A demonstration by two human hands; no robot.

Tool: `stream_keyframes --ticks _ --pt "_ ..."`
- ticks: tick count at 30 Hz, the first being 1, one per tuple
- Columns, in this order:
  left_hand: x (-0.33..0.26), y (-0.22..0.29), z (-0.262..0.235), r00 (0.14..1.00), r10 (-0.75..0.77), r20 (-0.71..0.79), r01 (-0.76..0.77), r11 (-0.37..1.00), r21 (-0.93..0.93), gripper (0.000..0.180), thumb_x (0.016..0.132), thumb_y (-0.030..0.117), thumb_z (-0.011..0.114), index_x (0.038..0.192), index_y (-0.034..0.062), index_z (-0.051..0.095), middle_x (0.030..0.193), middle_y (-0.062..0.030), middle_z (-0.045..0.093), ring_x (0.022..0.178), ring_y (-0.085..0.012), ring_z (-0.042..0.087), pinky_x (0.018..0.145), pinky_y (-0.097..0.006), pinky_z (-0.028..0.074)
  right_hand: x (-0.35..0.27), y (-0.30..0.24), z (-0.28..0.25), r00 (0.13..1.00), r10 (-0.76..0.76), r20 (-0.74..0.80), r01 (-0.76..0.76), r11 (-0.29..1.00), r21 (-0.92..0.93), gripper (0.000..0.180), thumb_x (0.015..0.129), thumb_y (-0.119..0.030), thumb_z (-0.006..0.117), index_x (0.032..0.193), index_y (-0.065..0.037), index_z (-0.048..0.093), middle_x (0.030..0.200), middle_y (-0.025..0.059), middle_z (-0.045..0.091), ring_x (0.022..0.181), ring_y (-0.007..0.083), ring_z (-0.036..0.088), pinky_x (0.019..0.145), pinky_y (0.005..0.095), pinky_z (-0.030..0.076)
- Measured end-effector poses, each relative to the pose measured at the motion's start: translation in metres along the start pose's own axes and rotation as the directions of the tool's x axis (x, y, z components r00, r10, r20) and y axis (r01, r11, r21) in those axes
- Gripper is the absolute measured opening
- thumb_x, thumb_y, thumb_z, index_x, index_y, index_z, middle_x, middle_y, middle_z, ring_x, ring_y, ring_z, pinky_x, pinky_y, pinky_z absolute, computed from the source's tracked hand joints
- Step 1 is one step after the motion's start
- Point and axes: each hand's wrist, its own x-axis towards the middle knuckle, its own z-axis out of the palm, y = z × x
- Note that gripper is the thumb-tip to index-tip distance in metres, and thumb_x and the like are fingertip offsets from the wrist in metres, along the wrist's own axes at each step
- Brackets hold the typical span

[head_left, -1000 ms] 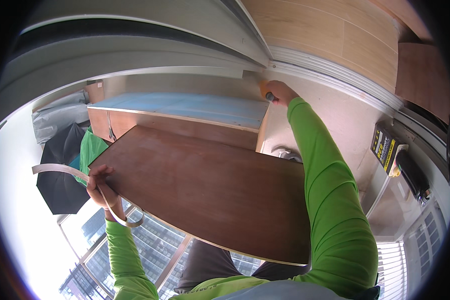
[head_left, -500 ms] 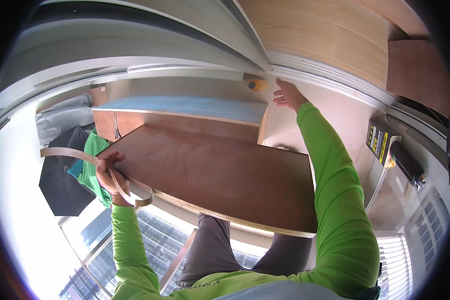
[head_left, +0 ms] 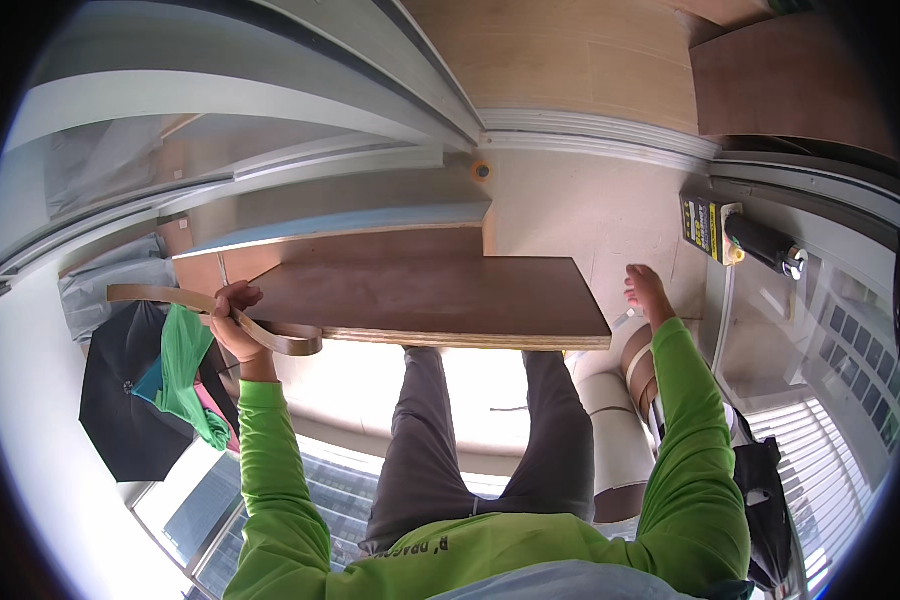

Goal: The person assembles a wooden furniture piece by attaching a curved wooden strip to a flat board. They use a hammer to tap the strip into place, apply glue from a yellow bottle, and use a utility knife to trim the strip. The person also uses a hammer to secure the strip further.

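Note:
A brown wooden board with a pale layered edge lies across in front of my legs. At its left end, my left hand has its fingers closed on a thin wood-coloured edging strip. One end of the strip sticks out to the left; the other curls in a loop by the board's front edge. My right hand is held off the board's right end, fingers loosely apart with nothing visible in them. Behind the board, a piece with a blue top stands against the wall.
A black umbrella and green cloth lie at left. Brown and pale rolls stand right of my legs. A yellow-black box and black cylinder are at far right. An orange round thing sits by the door track.
My right hand has drawn back from near the orange thing to beside the board's right end. My left hand still holds the strip. The view has shifted, showing the rolls and more of my legs.

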Motion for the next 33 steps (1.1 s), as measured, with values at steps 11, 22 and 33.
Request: stream_keyframes --ticks 11,22,33 --pt "-0.002 -0.012 0.004 0.999 -0.004 0.044 0.010 0.992 -0.122 0.050 0.099 0.038 0.044 0.086 -0.0034 0.069 0.072 -0.0114 0.066 0.066 -0.0205 0.062 0.066 -0.032 0.051 -0.229 0.151 0.040 0.976 0.207 0.066 -0.203 0.977 -0.065 0.036 0.096 -0.037 0.058 0.110 -0.005 0.066 0.075 0.0117 0.066 0.059 0.0234 0.065 0.053 0.0380 0.053" --pt "0.000 -0.016 -0.007 0.924 0.165 0.345 -0.185 0.982 0.025 0.052 0.103 0.044 0.046 0.091 -0.0010 0.071 0.083 -0.0100 0.068 0.082 -0.0205 0.062 0.078 -0.034 0.049 -0.379 0.083 0.049 1.000 0.029 -0.007 -0.029 0.993 -0.113 0.037 0.094 -0.037 0.062 0.116 -0.007 0.065 0.086 0.0063 0.068 0.069 0.0209 0.067 0.059 0.0361 0.057" --pt "0.021 -0.016 -0.032 0.468 0.524 0.712 -0.676 0.731 -0.093 0.053 0.077 0.055 0.073 0.100 0.0067 0.070 0.101 -0.0142 0.069 0.099 -0.0376 0.064 0.088 -0.048 0.049 -0.492 0.024 0.047 0.983 -0.054 -0.177 0.002 0.960 -0.282 0.043 0.094 -0.034 0.063 0.125 -0.005 0.063 0.091 0.0118 0.071 0.071 0.0218 0.068 0.067 0.0345 0.055"
